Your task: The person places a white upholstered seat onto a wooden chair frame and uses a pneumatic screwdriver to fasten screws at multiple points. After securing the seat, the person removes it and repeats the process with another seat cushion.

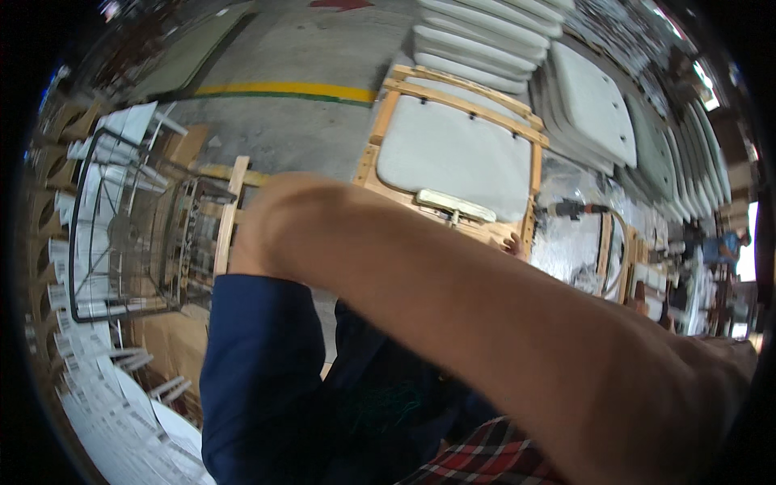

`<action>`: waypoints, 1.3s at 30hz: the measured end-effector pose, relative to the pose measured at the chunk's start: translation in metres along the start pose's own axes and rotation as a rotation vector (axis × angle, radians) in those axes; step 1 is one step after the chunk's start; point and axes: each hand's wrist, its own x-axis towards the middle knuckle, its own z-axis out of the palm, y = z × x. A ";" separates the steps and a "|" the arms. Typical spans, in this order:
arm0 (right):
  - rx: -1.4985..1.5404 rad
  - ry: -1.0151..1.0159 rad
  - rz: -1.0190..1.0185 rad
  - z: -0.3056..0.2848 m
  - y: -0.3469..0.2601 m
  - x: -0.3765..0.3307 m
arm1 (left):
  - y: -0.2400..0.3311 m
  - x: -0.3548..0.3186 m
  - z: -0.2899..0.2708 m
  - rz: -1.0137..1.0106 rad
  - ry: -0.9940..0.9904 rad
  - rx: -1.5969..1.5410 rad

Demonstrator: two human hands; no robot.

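My bare right forearm crosses the picture from the lower right to the middle left. It ends in my right hand (249,234), which is blurred and lies against the cuff of my dark blue left sleeve (259,364). Its fingers are turned away, so I cannot tell whether they grip anything. My left hand is hidden behind the right arm and the cuff. Just beyond the arm lies a wooden seat frame (385,113) with a grey cushion (453,149) in it. A pale flat tool (454,205) rests on the frame's near edge.
Stacks of grey seat cushions (485,40) fill the top right. A black wire rack (121,234) and wooden parts stand at the left. An air tool with a hose (578,210) lies at the right. A yellow line (283,89) crosses the concrete floor. Another person (723,246) stands far right.
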 end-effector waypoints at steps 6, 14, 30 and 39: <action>-0.031 0.059 0.047 -0.010 -0.005 -0.008 | 0.004 -0.010 -0.013 -0.074 -0.088 -0.089; -0.030 0.116 0.073 -0.016 0.000 -0.028 | -0.003 -0.005 0.001 -0.047 -0.142 -0.148; -0.137 0.129 0.173 -0.046 0.003 -0.058 | -0.029 0.010 0.012 -0.056 -0.181 -0.335; -0.085 0.143 0.161 -0.040 0.000 -0.060 | -0.054 0.017 0.014 -0.037 -0.131 -0.385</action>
